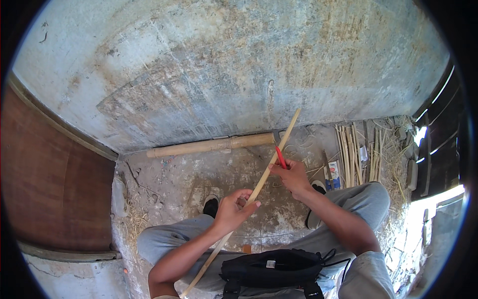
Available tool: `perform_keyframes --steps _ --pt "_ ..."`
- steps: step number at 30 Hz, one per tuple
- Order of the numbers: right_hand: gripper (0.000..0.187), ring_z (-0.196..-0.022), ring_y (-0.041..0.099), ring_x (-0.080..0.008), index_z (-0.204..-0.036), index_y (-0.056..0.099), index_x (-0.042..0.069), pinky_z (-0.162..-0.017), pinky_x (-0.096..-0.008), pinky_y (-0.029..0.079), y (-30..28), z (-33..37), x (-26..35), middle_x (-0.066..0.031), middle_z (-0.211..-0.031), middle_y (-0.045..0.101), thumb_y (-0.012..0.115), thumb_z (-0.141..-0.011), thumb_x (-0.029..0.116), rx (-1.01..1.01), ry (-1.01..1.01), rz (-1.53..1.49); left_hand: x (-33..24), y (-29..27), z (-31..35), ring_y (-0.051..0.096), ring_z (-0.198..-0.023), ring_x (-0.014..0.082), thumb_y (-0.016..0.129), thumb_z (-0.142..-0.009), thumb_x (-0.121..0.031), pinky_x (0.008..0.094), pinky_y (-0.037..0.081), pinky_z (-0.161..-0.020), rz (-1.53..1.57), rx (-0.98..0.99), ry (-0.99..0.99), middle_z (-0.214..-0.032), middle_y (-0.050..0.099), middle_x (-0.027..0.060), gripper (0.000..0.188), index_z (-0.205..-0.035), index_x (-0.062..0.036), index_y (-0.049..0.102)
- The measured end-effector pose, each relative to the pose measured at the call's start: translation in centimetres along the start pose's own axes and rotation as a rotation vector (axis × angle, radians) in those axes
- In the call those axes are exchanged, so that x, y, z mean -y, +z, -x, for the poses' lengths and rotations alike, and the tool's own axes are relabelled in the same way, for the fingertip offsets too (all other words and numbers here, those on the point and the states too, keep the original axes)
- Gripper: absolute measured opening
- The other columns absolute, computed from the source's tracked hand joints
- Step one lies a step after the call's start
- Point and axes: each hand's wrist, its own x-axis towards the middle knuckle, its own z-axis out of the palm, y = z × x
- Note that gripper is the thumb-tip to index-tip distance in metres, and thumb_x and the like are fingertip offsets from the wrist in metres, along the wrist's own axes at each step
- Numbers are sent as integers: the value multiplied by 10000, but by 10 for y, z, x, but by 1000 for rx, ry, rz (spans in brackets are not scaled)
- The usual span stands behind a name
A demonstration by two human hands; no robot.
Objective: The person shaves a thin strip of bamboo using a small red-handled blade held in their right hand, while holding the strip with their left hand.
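A long, pale bamboo strip (263,180) runs slantwise across my front, its upper end toward the wall and its lower end beside my left forearm. My left hand (233,209) is closed around the strip near its middle, thumb along one side. Higher up, my right hand (294,178) grips a small knife with a red handle (281,157), and its fingertips also touch the strip. The knife's thin blade points up toward the wall, close to the strip; whether it touches the strip is too small to tell.
A thick bamboo pole (209,146) lies along the wall's foot. At right are several split bamboo strips (350,154), a long dark blade-like tool (327,167) and a blue-and-white packet (334,177). Shavings (137,219) litter the floor. A black bag (271,266) sits at my lap.
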Motion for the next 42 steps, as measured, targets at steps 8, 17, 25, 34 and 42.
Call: perform_keyframes --steps 8,17,25,34,42 --pt "194 -721 588 -82 -973 709 -8 -648 -262 439 12 -2 2 -59 -846 711 759 -893 161 -14 -81 3 -20 2 -13 658 -692 151 813 -826 -71 274 530 -607 -365 -203 351 -968 671 73 262 -1070 -40 723" --pt "180 -707 591 -65 -943 715 -24 -610 -246 422 17 -11 -7 -56 -810 713 766 -873 134 -71 -124 15 -18 12 -16 684 -660 274 751 -839 -40 373 532 -526 -694 -271 631 -1030 631 72 113 -900 -23 657" --pt "174 -657 573 -66 -909 723 -30 -574 -249 414 17 -19 -20 -60 -802 720 774 -862 130 -110 -188 15 -22 17 -18 672 -666 329 690 -862 1 395 536 -574 -587 -212 389 -1050 620 102 85 -920 -8 629" --pt "235 -634 563 -69 -944 715 -38 -546 -252 394 16 -18 -17 -70 -784 720 779 -854 170 -137 -124 22 -10 -2 -31 649 -627 147 599 -995 -71 309 514 -593 -103 -100 26 -878 664 99 92 -979 15 626" --pt "254 -622 554 -68 -960 712 -46 -552 -260 400 13 -20 -17 -69 -794 726 776 -860 178 -134 -169 66 -4 -3 -28 657 -716 158 618 -999 -132 317 513 -621 -110 -165 35 -1025 685 147 215 -1150 14 665"
